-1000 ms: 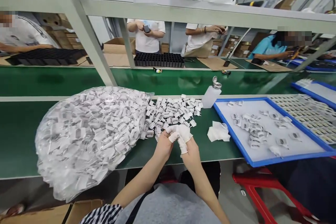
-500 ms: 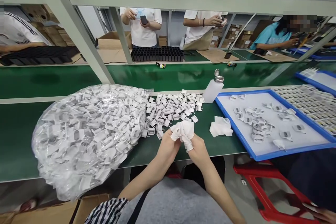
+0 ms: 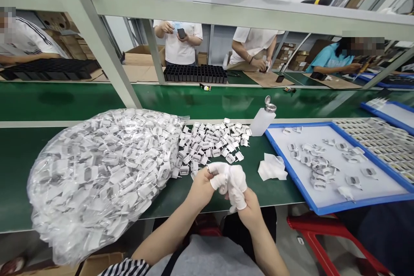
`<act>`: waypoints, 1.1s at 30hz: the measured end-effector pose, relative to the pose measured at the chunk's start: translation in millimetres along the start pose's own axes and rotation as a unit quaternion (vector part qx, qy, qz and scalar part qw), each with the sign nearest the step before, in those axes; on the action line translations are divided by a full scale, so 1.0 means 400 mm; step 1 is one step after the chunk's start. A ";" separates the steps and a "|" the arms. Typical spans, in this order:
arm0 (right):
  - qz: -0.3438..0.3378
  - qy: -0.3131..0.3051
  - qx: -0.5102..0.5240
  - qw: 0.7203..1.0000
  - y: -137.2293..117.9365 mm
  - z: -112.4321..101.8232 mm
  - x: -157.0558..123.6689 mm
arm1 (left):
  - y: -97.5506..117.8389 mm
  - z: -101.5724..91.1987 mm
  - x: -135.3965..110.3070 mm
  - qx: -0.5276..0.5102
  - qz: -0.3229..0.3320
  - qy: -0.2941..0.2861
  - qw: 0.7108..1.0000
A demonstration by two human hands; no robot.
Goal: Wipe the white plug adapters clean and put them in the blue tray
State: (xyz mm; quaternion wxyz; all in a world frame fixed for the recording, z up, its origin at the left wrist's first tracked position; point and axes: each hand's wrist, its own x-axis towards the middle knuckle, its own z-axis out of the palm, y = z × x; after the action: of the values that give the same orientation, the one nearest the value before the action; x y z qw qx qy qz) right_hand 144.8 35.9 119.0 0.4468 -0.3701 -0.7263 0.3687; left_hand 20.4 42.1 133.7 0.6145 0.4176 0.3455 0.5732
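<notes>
White coverings hide the fingers of my left hand (image 3: 204, 186) and my right hand (image 3: 248, 207). Both hands meet over the near edge of the green bench, fingers curled closed against each other. Whatever lies between them is hidden by the white material. Just beyond the hands spreads a loose pile of white plug housings (image 3: 211, 140), several with pins showing. To the left bulges a large clear plastic bag (image 3: 106, 172) full of similar housings. A crumpled white wipe (image 3: 272, 167) lies on the bench right of my hands.
A white pump bottle (image 3: 262, 120) with its metal lid up stands behind the wipe. On the right, a blue-rimmed tray (image 3: 299, 185) carries more housings, beside a gridded tray (image 3: 378, 138). A red stool (image 3: 318, 241) is below. Co-workers sit or stand across the bench, behind a metal frame (image 3: 226, 10).
My hands have come slightly lower and nearer to me, their fingers shifted and the right hand turned. The camera view has tilted up a little. A co-worker opposite has lowered their hands to the bench.
</notes>
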 end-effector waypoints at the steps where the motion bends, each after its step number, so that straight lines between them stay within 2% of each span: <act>1: 0.002 -0.013 0.006 1.000 -0.002 -0.010 0.002 | 0.015 -0.008 -0.003 0.062 0.005 -0.042 0.997; 3: 0.011 -0.064 0.014 0.998 -0.013 -0.036 0.010 | 0.048 -0.020 -0.009 0.199 0.019 -0.101 0.975; 6: 0.046 -0.170 0.008 0.984 -0.034 -0.073 0.022 | 0.091 -0.031 -0.011 0.375 0.028 -0.152 0.914; 8: 0.070 -0.216 -0.006 0.974 -0.042 -0.085 0.028 | 0.105 -0.035 -0.007 0.423 0.023 -0.159 0.892; 10: 0.081 -0.221 -0.005 0.972 -0.041 -0.087 0.031 | 0.107 -0.036 -0.004 0.420 0.012 -0.142 0.896; 12: 0.075 -0.194 0.025 0.978 -0.033 -0.080 0.027 | 0.101 -0.036 -0.005 0.378 -0.010 -0.123 0.918; 14: 0.070 -0.130 0.064 0.987 -0.021 -0.065 0.018 | 0.089 -0.035 -0.010 0.308 -0.031 -0.117 0.944; 17: 0.086 0.024 0.129 0.988 -0.007 -0.029 -0.003 | 0.057 -0.030 -0.023 0.200 -0.012 -0.131 0.971; 19: 0.102 0.107 0.159 0.976 -0.004 -0.002 -0.018 | 0.030 -0.025 -0.034 0.146 0.033 -0.100 0.984; 21: 0.110 0.144 0.157 0.971 -0.005 0.015 -0.028 | 0.010 -0.020 -0.043 0.125 0.074 -0.046 0.988; 23: 0.104 0.146 0.141 0.974 -0.009 0.010 -0.033 | 0.009 -0.019 -0.049 0.151 0.098 -0.028 0.983; 25: 0.091 0.074 0.133 0.984 -0.014 -0.018 -0.029 | 0.027 -0.024 -0.050 0.219 0.110 -0.063 0.968; 27: 0.069 -0.068 0.119 0.988 -0.023 -0.060 -0.015 | 0.053 -0.032 -0.045 0.299 0.114 -0.139 0.937; 30: 0.033 -0.286 0.088 0.954 -0.041 -0.115 0.017 | 0.084 -0.041 -0.033 0.393 0.109 -0.243 0.880; 32: 0.020 -0.364 0.086 0.927 -0.049 -0.132 0.035 | 0.092 -0.041 -0.026 0.419 0.101 -0.277 0.859; 33: 0.017 -0.376 0.090 0.922 -0.051 -0.135 0.041 | 0.094 -0.041 -0.024 0.417 0.093 -0.285 0.858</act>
State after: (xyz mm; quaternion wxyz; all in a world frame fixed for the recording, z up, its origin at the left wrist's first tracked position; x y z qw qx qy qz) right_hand 185.2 52.1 160.6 0.1662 -0.1747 -0.7983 0.5519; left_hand -10.9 34.1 160.5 0.3984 0.8100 0.3218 0.2857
